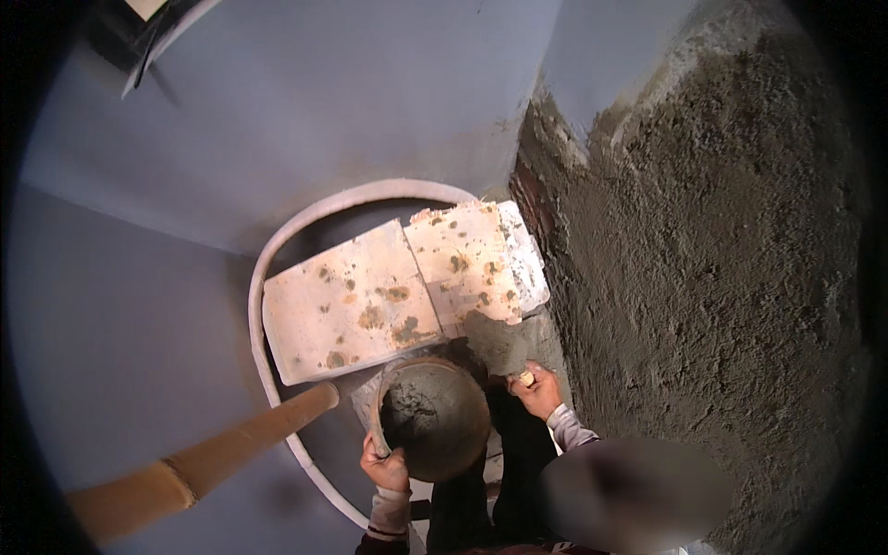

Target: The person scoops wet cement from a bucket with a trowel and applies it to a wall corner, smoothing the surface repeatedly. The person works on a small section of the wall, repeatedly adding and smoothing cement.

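"Bowl (460,421) first: where is it?"

"Just off the near edge of the spotted boards (351,310), by the left board's near right corner. Its underside is out of sight, so I can't tell what bears it."

"Go from the left, then."

"A bamboo pole (242,442) slants in, its outer end lost in the view's dark rim, its other end near the boards' near left corner. A gap separates that end from the bowl. A pale hose (259,324) curves round the boards' far and left edges, with a dark strip of room inside the curve."

"And the grip?"

"The left hand (387,470) pinches the bowl's left rim; some of its fingers are hidden. Wet mortar (410,407) lies inside the bowl, just right of that hold."

"The other one?"

"The right hand (539,395) is closed round the handle of a trowel (499,344), near the bowl's right side but apart from it. The grey blade overlaps the right board's near edge, its outline hard to make out."

"Beyond?"

"A rough mortar-coated wall (712,250), close along the boards' right edge. A blurred oval (638,495) covers its lower part."
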Demonstrator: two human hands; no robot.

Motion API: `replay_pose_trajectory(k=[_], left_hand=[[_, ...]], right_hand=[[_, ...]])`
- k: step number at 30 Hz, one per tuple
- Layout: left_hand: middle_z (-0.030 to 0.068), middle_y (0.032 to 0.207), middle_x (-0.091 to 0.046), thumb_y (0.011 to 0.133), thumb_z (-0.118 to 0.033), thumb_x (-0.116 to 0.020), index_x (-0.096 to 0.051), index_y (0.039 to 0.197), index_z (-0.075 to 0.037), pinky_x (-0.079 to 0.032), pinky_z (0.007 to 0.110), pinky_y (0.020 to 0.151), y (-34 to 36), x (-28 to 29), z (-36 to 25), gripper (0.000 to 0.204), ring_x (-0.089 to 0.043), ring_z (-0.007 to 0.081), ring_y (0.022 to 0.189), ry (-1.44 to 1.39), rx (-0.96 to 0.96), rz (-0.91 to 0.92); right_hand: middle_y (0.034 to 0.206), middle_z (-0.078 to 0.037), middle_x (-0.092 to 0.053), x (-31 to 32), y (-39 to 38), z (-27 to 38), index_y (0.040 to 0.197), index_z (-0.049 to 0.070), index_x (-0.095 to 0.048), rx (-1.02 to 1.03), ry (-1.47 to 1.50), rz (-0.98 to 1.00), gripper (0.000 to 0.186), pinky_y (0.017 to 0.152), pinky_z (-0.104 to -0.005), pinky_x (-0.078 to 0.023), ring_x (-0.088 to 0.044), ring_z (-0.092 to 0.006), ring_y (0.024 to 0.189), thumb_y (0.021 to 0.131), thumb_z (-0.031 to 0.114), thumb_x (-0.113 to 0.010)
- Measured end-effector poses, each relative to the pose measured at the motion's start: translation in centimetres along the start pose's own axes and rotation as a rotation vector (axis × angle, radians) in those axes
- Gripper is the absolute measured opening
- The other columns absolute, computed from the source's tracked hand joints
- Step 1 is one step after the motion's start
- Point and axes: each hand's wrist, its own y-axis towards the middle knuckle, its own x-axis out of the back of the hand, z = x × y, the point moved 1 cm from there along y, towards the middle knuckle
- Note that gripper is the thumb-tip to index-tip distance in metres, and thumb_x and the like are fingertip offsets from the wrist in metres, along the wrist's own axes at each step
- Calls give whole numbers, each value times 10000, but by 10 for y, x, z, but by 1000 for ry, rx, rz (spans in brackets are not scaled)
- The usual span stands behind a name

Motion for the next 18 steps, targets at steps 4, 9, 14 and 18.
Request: replay_pose_trajectory(k=[4, 9, 14, 18], left_hand=[[79, 1150, -629, 602, 126, -509, -652, 1083, 99, -471, 286, 920, 14, 4, -50, 503, -638, 172, 986, -22, -19, -33], [85, 1131, -648, 576, 117, -491, -648, 1117, 77, -467, 289, 928, 46, 2, -71, 565, -631, 166, 993, 49, -33, -59], [56, 1058, -675, 606, 106, -483, -665, 1092, 52, -466, 281, 921, 72, -10, -92, 522, -630, 152, 952, 155, -1, -124], [32, 1010, -686, 658, 84, -540, -670, 1046, 27, -483, 286, 875, 84, -28, -111, 413, -629, 141, 899, 209, -28, -174]], right_hand=[[891, -212, -684, 7, 44, 46, 1130, 8, -620, -114, -92, 54, 439, 735, -424, -529, -678, -372, 810, 804, 281, -726], [1053, -258, -654, 15, 151, 49, 1193, 6, -591, 43, -71, -138, 443, 833, -447, -506, -635, -419, 980, 816, 214, -695], [1064, -247, -657, 5, 239, 35, 1208, -5, -578, -78, 15, -136, 442, 849, -444, -504, -633, -418, 995, 832, 199, -690], [982, -204, -649, -24, 290, 41, 1145, -19, -578, -47, 88, -222, 369, 787, -416, -498, -627, -368, 902, 840, 163, -678]])
